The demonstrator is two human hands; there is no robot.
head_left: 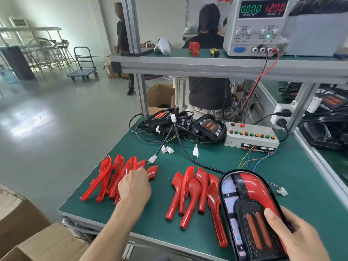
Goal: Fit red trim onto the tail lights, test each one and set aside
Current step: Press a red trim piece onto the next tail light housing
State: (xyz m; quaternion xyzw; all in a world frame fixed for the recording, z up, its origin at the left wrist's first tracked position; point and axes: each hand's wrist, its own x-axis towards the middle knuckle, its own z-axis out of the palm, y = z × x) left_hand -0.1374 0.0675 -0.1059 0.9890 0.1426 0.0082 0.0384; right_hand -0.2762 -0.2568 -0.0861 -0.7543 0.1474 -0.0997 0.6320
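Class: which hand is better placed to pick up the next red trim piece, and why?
The left hand: it rests on the left pile of red plastic trim pieces, while the right hand grips the black oval tail light.

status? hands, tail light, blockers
Left hand reaching into left trim pile. Right hand gripping tail light, right-side trim on. No blockers.

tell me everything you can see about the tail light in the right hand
The tail light is a long black-rimmed housing, rounded at the far end. A glossy red trim piece covers its right side; the left side is bare, showing a pale board dotted with small red points. Near the middle sits a black textured panel with two orange strips. The right hand grips its near end, thumb on the panel. A thin wire with a white plug trails from it onto the green table.
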